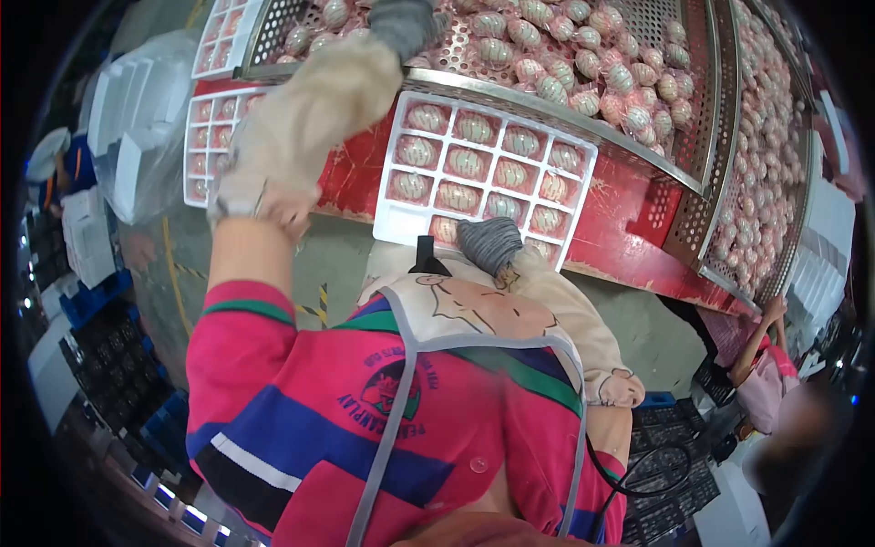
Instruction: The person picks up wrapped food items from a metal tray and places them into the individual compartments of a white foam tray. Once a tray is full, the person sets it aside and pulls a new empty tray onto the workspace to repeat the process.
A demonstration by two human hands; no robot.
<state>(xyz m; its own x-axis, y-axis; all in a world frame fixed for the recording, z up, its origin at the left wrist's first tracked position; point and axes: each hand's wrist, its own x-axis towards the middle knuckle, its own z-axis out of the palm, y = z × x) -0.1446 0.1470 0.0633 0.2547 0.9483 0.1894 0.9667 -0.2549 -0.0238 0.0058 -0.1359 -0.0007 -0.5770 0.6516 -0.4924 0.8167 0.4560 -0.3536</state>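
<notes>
Nearly every cell of the white tray point(390, 221) on the red bench point(629, 219) that shows has an egg point(467, 164) in it, so by my reading this tray is as good as filled; only the spot under the right hand point(489, 244) at its near edge is hidden. A second tray point(205, 137) to the left, partly behind the arm, looks filled too. Plenty is left: the steel trough point(697, 182) beyond holds a thick heap of loose eggs point(547, 87), and a further trough on the right is just as full. The left hand point(401, 23) reaches far into the trough among that heap, but the frame cuts it off, so I cannot tell how its fingers stand. The right hand's fingers are curled together, pointing down at the tray; whether they pinch an egg I cannot tell. Both hands wear grey knit gloves, with loose beige cloth sleeves point(301, 118) over the forearms. The tray is thin moulded plastic, a grid of square cells with rounded corners. The eggs are oval, pink and white, and glossy as if film-wrapped. The trough is dull metal punched with round holes, its walls sloping. Stacks of empty trays point(137, 100) sit in clear bags at far left, and another person point(761, 365) works at right.
</notes>
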